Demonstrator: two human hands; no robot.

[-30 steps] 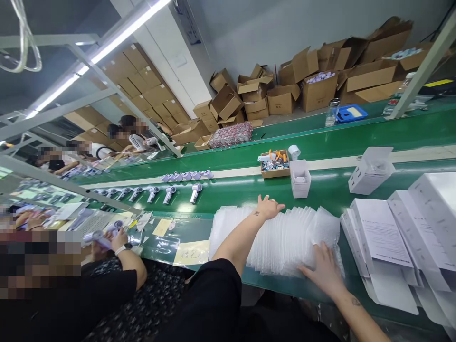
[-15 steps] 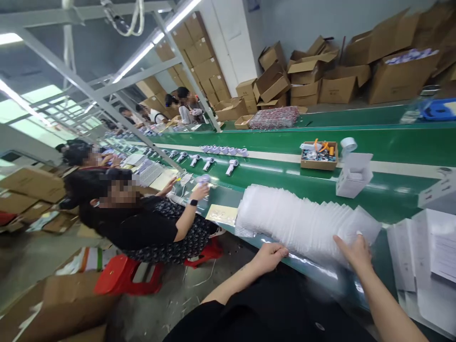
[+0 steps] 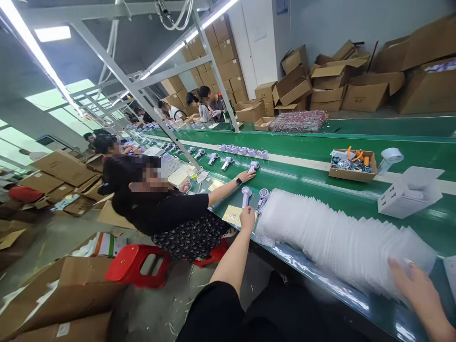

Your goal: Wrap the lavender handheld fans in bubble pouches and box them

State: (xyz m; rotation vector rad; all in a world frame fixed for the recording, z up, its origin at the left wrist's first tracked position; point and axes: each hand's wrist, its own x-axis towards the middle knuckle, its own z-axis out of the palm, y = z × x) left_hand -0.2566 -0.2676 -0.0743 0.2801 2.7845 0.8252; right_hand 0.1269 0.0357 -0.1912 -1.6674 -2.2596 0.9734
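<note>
A long row of translucent white bubble bags (image 3: 331, 232) lies along the near edge of the green bench. My right hand (image 3: 413, 285) rests at the right end of this row, thumb and fingers apart against the bags. Past the row's left end, my left hand (image 3: 248, 217) has its fingers closed over a yellow paper (image 3: 233, 214); whatever is between them is too small to make out. Just beyond that hand lie a purple-white handheld fan (image 3: 246, 195) and a second fan (image 3: 262, 198).
A co-worker (image 3: 160, 199) sits at left, one arm stretched to a fan (image 3: 253, 166) on the belt. A parts box (image 3: 352, 172), a tape roll (image 3: 392, 156) and an open white box (image 3: 406, 194) stand behind the bags. A red stool (image 3: 138, 266) is on the floor.
My left hand has moved left and forward, from the bench edge to the yellow paper. Two fans now lie beside the bags. The co-worker's arm reaches farther out. The view has turned left.
</note>
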